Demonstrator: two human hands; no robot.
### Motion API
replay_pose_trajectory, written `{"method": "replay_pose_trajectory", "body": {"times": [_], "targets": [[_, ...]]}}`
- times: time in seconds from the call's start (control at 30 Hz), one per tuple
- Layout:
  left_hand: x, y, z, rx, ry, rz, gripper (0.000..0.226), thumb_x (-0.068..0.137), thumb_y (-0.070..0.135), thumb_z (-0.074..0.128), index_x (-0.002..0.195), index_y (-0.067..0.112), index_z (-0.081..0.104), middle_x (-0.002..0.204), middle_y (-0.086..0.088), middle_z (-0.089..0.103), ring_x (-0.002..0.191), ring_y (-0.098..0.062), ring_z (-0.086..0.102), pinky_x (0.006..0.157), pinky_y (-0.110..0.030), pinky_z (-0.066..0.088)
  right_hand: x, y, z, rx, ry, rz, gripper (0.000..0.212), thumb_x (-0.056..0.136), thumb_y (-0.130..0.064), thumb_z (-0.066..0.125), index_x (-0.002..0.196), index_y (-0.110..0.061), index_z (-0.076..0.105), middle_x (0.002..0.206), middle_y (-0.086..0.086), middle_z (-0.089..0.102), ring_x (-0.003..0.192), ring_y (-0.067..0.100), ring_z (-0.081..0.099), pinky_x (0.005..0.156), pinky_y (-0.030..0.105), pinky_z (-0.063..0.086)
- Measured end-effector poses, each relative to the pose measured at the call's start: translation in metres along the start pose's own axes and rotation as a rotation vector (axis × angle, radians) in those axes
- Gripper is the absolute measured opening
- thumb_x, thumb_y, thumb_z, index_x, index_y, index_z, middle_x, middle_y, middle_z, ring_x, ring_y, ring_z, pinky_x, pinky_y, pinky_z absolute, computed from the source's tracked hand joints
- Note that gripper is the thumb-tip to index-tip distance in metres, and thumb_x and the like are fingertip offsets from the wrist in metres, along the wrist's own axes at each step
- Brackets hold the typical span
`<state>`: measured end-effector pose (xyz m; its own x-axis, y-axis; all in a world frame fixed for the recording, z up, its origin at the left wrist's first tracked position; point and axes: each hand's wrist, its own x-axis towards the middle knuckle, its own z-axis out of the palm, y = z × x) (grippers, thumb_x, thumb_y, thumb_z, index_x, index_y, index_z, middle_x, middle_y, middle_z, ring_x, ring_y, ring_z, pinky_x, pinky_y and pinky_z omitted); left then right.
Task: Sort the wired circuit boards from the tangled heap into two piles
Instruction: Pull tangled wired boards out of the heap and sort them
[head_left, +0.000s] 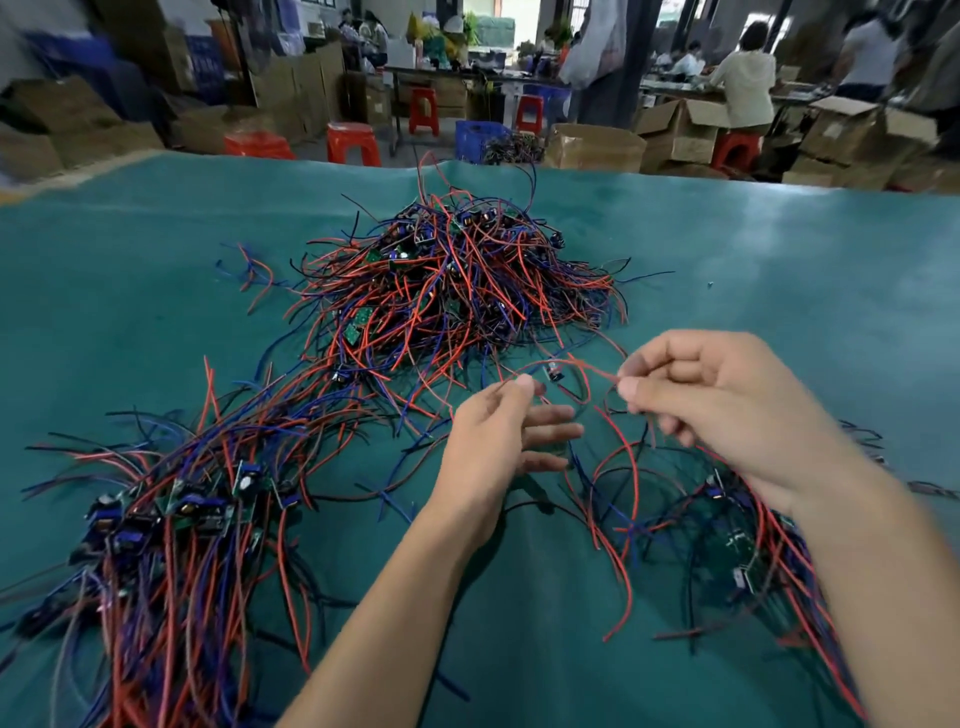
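Note:
A tangled heap of small circuit boards with red, blue and black wires lies in the middle of the table. A sorted pile lies at the near left, its boards lined up and wires trailing toward me. A smaller pile lies at the near right, partly under my right forearm. My left hand pinches a red wire between thumb and forefinger. My right hand pinches the other end of the same wired board, which hangs between both hands just in front of the heap.
A teal cloth covers the table. Beyond its far edge stand red stools, a blue crate and cardboard boxes. Several people work at benches in the background.

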<state>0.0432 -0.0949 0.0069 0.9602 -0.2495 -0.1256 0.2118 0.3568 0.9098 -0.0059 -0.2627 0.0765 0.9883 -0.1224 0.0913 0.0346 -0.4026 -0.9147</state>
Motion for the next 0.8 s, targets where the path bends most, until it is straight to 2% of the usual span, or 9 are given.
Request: {"method": "replay_pose_trajectory", "body": {"times": [0.07, 0.17, 0.33, 0.43, 0.5, 0.57, 0.63, 0.73, 0.8], "targets": [[-0.001, 0.001, 0.001, -0.009, -0.055, -0.048, 0.042, 0.104, 0.035, 0.045, 0.116, -0.005, 0.054, 0.096, -0.019, 0.075, 0.077, -0.024, 0.075, 0.049, -0.024, 0.053, -0.007, 0.012, 0.018, 0.072, -0.009, -0.002, 0.013, 0.088, -0.001, 0.074, 0.082, -0.013, 0.072, 0.064, -0.001, 0.067, 0.049, 0.007, 0.051, 0.046, 0.016, 0.040], [0.001, 0.002, -0.001, -0.082, -0.105, -0.113, 0.049, 0.104, 0.043, 0.042, 0.114, -0.002, 0.060, 0.098, -0.016, 0.076, 0.077, -0.020, 0.073, 0.053, -0.025, 0.055, -0.011, 0.031, 0.035, -0.014, 0.017, -0.040, 0.015, 0.087, -0.002, 0.076, 0.081, -0.015, 0.073, 0.065, -0.003, 0.066, 0.057, 0.009, 0.054, 0.055, 0.019, 0.044], [0.001, 0.001, -0.004, -0.131, -0.121, -0.106, 0.028, 0.104, 0.022, 0.044, 0.113, 0.002, 0.061, 0.107, -0.015, 0.074, 0.078, -0.017, 0.072, 0.056, -0.021, 0.054, -0.016, 0.040, 0.036, -0.009, -0.129, -0.074, 0.017, 0.083, -0.001, 0.079, 0.077, -0.016, 0.074, 0.067, -0.002, 0.069, 0.063, 0.011, 0.057, 0.063, 0.025, 0.047], [0.000, -0.001, -0.006, -0.084, -0.067, -0.087, 0.023, 0.104, 0.019, 0.048, 0.106, 0.003, 0.065, 0.086, -0.005, 0.074, 0.067, -0.011, 0.068, 0.050, -0.017, 0.049, -0.016, 0.043, 0.029, -0.065, -0.194, -0.071, 0.014, 0.078, -0.009, 0.084, 0.077, -0.020, 0.076, 0.070, 0.004, 0.073, 0.062, 0.012, 0.058, 0.064, 0.027, 0.049], [0.001, -0.002, -0.006, -0.059, -0.056, -0.068, 0.019, 0.102, 0.017, 0.051, 0.096, 0.006, 0.065, 0.069, 0.000, 0.064, 0.055, -0.008, 0.058, 0.044, -0.014, 0.040, -0.015, 0.045, 0.028, -0.029, -0.210, -0.058, 0.009, 0.073, -0.020, 0.085, 0.077, -0.020, 0.077, 0.071, 0.006, 0.073, 0.061, 0.009, 0.059, 0.062, 0.021, 0.048], [0.002, -0.002, -0.006, -0.029, -0.104, -0.057, 0.017, 0.101, 0.016, 0.052, 0.091, 0.009, 0.064, 0.063, 0.003, 0.057, 0.051, -0.006, 0.050, 0.044, -0.013, 0.035, -0.012, 0.051, 0.031, 0.029, -0.106, -0.045, 0.013, 0.079, -0.027, 0.084, 0.076, -0.018, 0.076, 0.065, 0.000, 0.071, 0.054, 0.002, 0.055, 0.055, 0.011, 0.041], [0.000, -0.002, -0.004, -0.006, -0.199, -0.074, 0.016, 0.100, 0.015, 0.054, 0.088, 0.011, 0.064, 0.061, 0.002, 0.053, 0.049, -0.007, 0.044, 0.044, -0.013, 0.032, -0.007, 0.059, 0.033, 0.107, 0.050, 0.015, 0.020, 0.092, -0.029, 0.075, 0.078, -0.015, 0.074, 0.058, -0.010, 0.062, 0.045, 0.001, 0.045, 0.044, 0.009, 0.032], [-0.005, -0.002, -0.001, 0.038, -0.344, -0.135, 0.020, 0.097, 0.014, 0.054, 0.079, 0.013, 0.063, 0.057, 0.001, 0.045, 0.046, -0.008, 0.036, 0.045, -0.016, 0.026, -0.004, 0.059, 0.035, 0.465, 0.065, 0.134, 0.020, 0.093, -0.036, 0.070, 0.089, -0.018, 0.079, 0.075, -0.003, 0.068, 0.043, 0.010, 0.032, 0.040, 0.020, 0.015], [-0.006, -0.004, 0.002, 0.075, -0.365, -0.155, 0.023, 0.096, 0.012, 0.053, 0.075, 0.012, 0.062, 0.053, 0.001, 0.042, 0.043, -0.008, 0.033, 0.043, -0.017, 0.024, -0.005, 0.056, 0.035, 0.573, 0.056, 0.109, 0.013, 0.088, -0.029, 0.073, 0.092, -0.019, 0.081, 0.087, -0.006, 0.074, 0.042, 0.010, 0.032, 0.040, 0.018, 0.015]]}}
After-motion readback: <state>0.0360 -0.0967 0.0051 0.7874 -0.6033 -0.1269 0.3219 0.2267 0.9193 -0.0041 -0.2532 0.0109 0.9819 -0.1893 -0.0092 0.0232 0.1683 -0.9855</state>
